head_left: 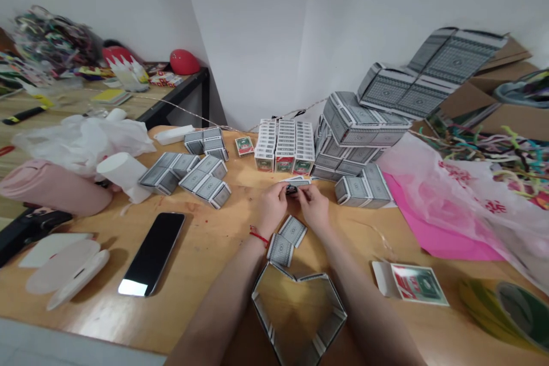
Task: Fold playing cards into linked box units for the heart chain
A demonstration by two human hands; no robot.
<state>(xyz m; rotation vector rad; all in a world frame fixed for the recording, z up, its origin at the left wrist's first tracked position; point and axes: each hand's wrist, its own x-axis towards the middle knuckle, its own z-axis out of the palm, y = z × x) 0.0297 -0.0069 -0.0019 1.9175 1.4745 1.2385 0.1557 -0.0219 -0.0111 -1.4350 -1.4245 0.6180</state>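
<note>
My left hand (273, 206) and my right hand (314, 205) meet near the table's middle, fingertips pinched together on a small dark piece (291, 189). Its kind is too small to make out. Just behind the fingers lie some grey-backed playing cards (295, 180), partly covered. Between my wrists rest two grey-patterned card pieces (281, 250), touching at their edges. Closer to me, a heart-shaped frame (260, 299) made of playing cards stands open-topped between my forearms. A red string bracelet (258, 235) circles my left wrist.
Stacked card boxes (284, 146) stand behind my hands, beside a tall structure of card blocks (364, 120). More card blocks (206, 180) sit left, near a phone (152, 254). At right are an opened card box (419, 284), tape (506, 309) and pink paper (441, 229).
</note>
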